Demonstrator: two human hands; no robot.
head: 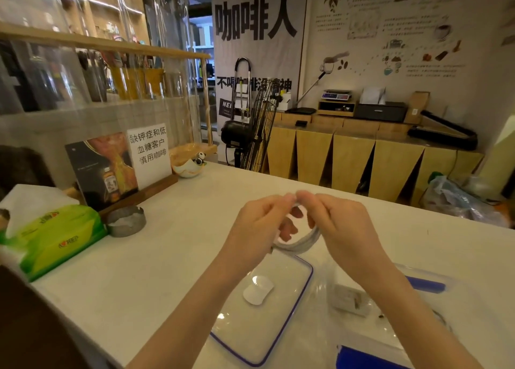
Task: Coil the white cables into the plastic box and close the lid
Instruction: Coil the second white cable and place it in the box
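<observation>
Both hands are raised over the white counter with a coiled white cable (303,243) held between them. My left hand (259,226) grips the loop's left side. My right hand (342,226) pinches its top and right side. Fingertips of both meet above the loop. Below the hands a clear lid with a blue rim (289,321) lies flat on the counter, a white oval piece at its middle. To its right stands the clear plastic box (412,310) with blue clips, partly hidden by my right forearm; a small whitish item lies inside.
A green tissue pack (53,237) sits at the left edge, a grey ashtray (126,221) beside it, and a sign stand (119,168) with a small bowl behind. A fan and a wooden cabinet stand beyond the counter's far edge.
</observation>
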